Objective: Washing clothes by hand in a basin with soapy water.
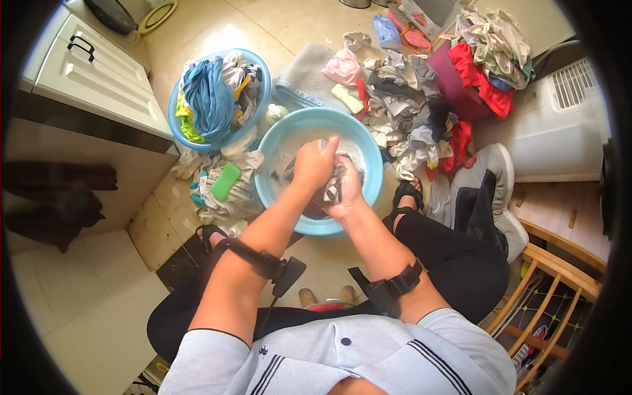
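Observation:
A light-blue plastic basin (266, 207) of cloudy, soapy water stands on the floor in front of me. Over it, my left hand (315, 162) is closed in a fist on a wet dark-grey cloth (332, 191). My right hand (349, 185) cups the same cloth from the right, its palm turned up and wet. The two hands press close together, so much of the cloth is hidden between them. Left of the basin, a green bar of laundry soap (225, 181) rests on a heap of pale wet clothes (227, 205).
A blue tub (170, 106) full of clothes stands at upper left, near a white cabinet (98, 74). A grey mat (308, 74) lies behind the basin. Socks and clothes (402, 106) are piled at right, by a red garment (461, 143). A wooden rack (538, 291) stands lower right.

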A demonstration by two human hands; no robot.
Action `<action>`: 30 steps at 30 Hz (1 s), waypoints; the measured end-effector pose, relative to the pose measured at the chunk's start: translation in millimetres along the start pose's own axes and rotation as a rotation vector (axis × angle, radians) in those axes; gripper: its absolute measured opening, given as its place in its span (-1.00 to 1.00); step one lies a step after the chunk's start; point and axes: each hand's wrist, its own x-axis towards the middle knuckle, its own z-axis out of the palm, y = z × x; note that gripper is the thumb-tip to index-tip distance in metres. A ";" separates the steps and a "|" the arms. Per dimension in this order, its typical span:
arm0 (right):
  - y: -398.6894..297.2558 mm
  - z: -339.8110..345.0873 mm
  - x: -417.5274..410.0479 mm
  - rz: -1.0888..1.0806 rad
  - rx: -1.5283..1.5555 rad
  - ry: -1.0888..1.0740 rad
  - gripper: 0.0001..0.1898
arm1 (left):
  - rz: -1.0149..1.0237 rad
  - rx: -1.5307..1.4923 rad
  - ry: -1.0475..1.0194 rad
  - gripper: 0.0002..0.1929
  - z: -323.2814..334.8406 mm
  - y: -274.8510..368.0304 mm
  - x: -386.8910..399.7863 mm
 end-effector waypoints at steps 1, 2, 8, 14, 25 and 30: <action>0.0 2.0 -0.4 -0.019 -0.024 0.001 -0.65 | 0.047 -0.041 0.012 -0.64 -1.6 -0.2 -4.7; -5.0 0.1 -2.0 -0.041 -0.027 -0.053 -0.64 | 0.351 0.062 0.288 -0.64 14.8 -3.1 -13.1; -8.6 -18.7 -11.2 0.068 0.249 -0.148 -0.59 | 0.383 0.111 0.308 -0.60 27.5 4.0 -14.9; -16.6 0.1 -16.2 0.012 -0.110 0.035 -0.62 | 0.250 -0.155 0.188 -0.74 14.0 11.4 -34.8; -6.7 25.7 -16.3 0.016 -0.083 0.066 -0.64 | -0.001 -0.148 0.143 -0.75 0.2 0.3 -16.2; 3.7 -47.1 8.9 -0.125 0.119 -0.364 -0.61 | 0.486 0.180 0.348 -0.67 24.8 7.2 -39.5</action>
